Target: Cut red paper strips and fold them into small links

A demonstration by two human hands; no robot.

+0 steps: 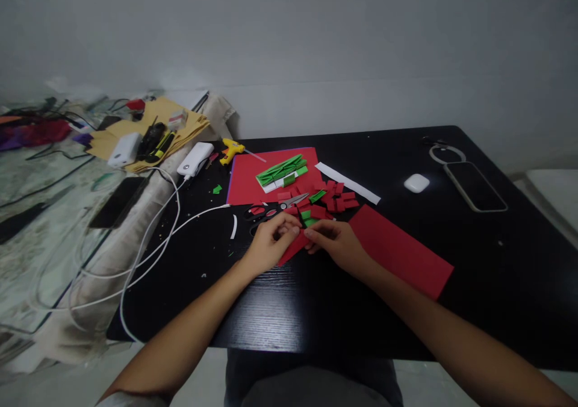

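Over the black table my left hand (271, 243) is closed, thumb and fingers pinching a piece of red paper (291, 250) that hangs down below the fingertips. My right hand (335, 241) meets it from the other side, its fingertips pinched at the same paper's upper edge. What exactly lies between the fingertips is partly hidden. Just beyond the hands are a pile of folded red paper pieces (336, 201) and a few green ones (318, 195). Scissors (293, 201) with black handles lie partly spread beside my left hand. A long red paper sheet (401, 250) runs under my right forearm.
Behind the pile, folded green paper strips (282, 170) rest on red sheets (246, 175). A yellow glue gun (232, 150), white power bank (195, 159) and looping white cable (178, 232) are left. A white strip (347, 183), earbud case (416, 183) and phone (475, 186) lie right.
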